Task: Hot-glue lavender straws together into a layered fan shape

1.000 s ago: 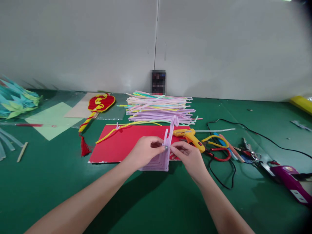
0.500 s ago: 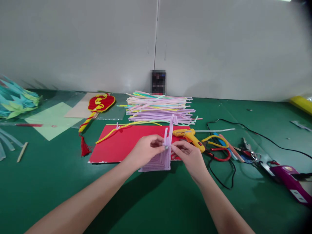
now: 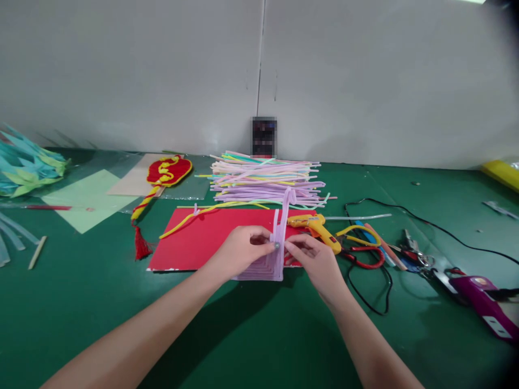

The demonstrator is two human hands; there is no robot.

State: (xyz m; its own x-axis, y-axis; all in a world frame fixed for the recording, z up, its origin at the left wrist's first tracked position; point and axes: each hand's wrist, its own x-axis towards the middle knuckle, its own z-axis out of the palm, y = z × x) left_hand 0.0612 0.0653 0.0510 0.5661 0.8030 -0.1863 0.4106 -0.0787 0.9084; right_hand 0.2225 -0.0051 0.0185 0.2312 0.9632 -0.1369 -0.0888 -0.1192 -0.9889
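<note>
My left hand [image 3: 241, 251] and my right hand [image 3: 314, 259] both pinch a lilac pipe-cleaner piece [image 3: 270, 267], a flat square spiral held just above the green table [image 3: 121, 302]. Its loose end [image 3: 286, 208] sticks up between my fingertips. The fingers of both hands are closed on it, thumbs meeting at its upper right corner. Behind it lies a red sheet [image 3: 203, 237] with a yellow pipe cleaner [image 3: 190, 216] across it.
A stack of pastel pipe cleaners [image 3: 263, 178] sits behind the red sheet. A yellow glue gun [image 3: 318, 229], scissors [image 3: 363, 243], a black cord [image 3: 405, 216] and a purple tool [image 3: 482, 300] lie right. A red-yellow ornament [image 3: 162, 175], paper sheets and teal leaves [image 3: 24, 165] lie left.
The lilac piece has tilted slightly and risen a little in my fingers. My hands stay almost in the same place.
</note>
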